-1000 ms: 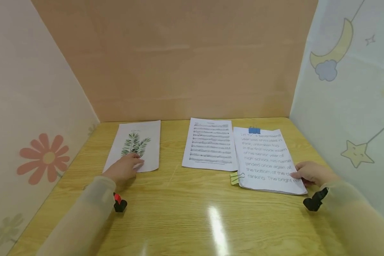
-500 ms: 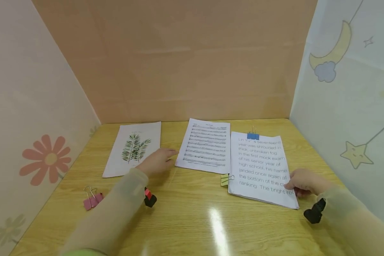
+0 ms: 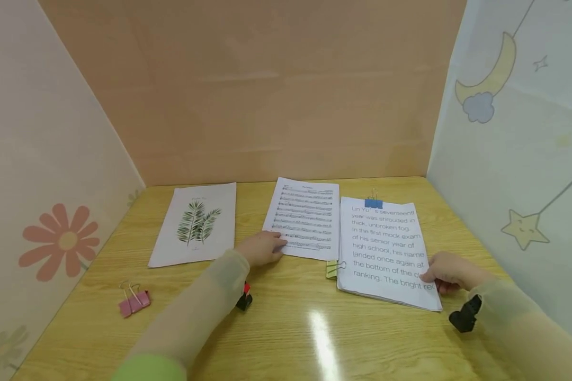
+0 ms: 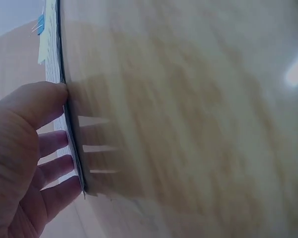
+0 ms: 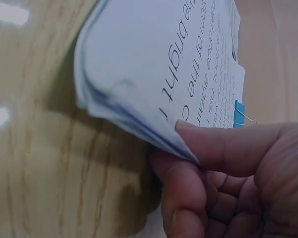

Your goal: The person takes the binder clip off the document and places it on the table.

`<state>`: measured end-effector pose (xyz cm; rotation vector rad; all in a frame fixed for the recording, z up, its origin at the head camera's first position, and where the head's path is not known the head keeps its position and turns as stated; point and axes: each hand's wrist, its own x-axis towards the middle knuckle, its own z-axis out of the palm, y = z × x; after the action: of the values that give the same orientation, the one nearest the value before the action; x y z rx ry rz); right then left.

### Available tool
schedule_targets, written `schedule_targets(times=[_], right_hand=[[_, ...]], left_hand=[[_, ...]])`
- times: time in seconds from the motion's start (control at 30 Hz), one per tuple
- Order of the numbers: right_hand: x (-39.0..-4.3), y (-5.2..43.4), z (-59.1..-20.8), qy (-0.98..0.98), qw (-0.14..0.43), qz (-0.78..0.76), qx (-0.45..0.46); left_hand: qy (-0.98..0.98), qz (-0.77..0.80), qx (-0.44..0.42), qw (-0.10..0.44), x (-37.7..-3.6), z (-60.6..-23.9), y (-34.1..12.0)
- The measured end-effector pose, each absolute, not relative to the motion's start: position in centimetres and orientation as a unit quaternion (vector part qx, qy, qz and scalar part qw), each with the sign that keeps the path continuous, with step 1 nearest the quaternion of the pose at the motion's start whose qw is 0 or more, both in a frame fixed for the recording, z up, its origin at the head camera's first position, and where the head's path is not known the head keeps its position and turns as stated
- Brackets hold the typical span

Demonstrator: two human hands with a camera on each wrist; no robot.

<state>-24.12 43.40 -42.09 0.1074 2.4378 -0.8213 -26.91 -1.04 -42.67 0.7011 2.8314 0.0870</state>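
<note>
My left hand (image 3: 264, 247) lies on the near left corner of a stack of sheet music (image 3: 310, 217) in the middle of the wooden table (image 3: 286, 328). In the left wrist view my fingers (image 4: 54, 168) rest flat on the paper and my thumb sits at its edge (image 4: 72, 148). My right hand (image 3: 445, 272) pinches the near right corner of a clipped stack of printed text (image 3: 386, 248). In the right wrist view, the thumb (image 5: 228, 144) is on top, the fingers are underneath, and the corner (image 5: 154, 64) is lifted.
A blue binder clip (image 3: 373, 202) holds the text stack's far edge and a yellow-green clip (image 3: 332, 269) its left edge. A leaf print sheet (image 3: 195, 225) lies at the left. Pink binder clips (image 3: 133, 301) sit near the left front. Patterned walls close in three sides.
My left hand has left the leaf print and moved right onto the sheet music, uncovering the pink clips. The text stack has shifted slightly left under my right hand.
</note>
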Motion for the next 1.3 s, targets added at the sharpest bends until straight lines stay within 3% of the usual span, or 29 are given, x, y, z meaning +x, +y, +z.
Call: schedule_targets(times=[0.57, 0.9, 1.3], right_hand=[[-22.8, 41.6, -42.3, 0.904, 0.282, -0.321, 0.020], [-22.0, 41.3, -42.2, 0.911, 0.288, -0.296, 0.003], [-22.4, 41.6, -41.0, 0.906, 0.354, -0.229, -0.041]], left_hand=[[0.975, 0.037, 0.197, 0.091, -25.7, -42.8, -2.5], [0.968, 0.081, 0.205, 0.118, -26.5, -43.0, -2.5], [0.962, 0.092, 0.227, 0.118, -27.0, -43.5, -3.5]])
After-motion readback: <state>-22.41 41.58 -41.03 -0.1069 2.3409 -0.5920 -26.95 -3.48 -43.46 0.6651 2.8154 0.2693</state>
